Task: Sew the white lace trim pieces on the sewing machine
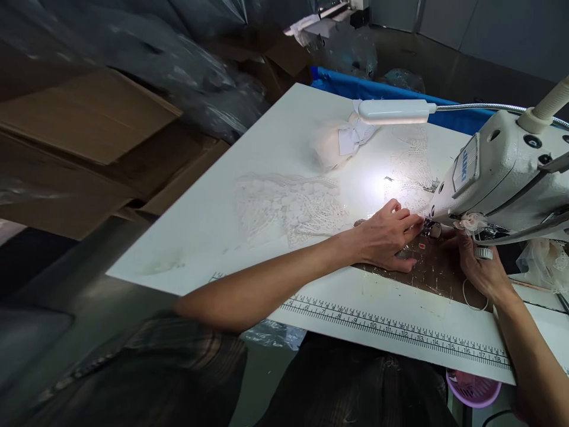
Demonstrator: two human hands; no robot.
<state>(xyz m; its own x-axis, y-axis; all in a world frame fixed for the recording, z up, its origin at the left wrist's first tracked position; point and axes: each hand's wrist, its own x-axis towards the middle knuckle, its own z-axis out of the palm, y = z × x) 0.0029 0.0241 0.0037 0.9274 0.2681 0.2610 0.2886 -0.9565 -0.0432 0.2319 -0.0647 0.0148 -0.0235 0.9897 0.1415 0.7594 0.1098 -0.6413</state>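
Note:
My left hand (pixel 391 238) lies on the sewing machine's bed, its fingers bent in front of the metal presser foot (pixel 432 230), thumb apart below them. Anything under those fingertips is too small to make out. To the right of the needle area, my right hand (pixel 482 270) has its fingers drawn together; their tips are partly behind the white sewing machine (pixel 493 160), and what they hold is hidden. White lace (pixel 411 172) lies flat behind my left hand, under the lamp's bright spot. Another lace piece (pixel 288 204) is spread left of my forearm.
A slim white lamp (pixel 393 111) hangs over the white table (pixel 200 237). Sheer fabric with a white tag (pixel 349 139) lies at the back. A printed ruler (pixel 395 329) runs along the front edge. Cardboard boxes (pixel 84 112) stand left, a purple basket (pixel 475 394) below right.

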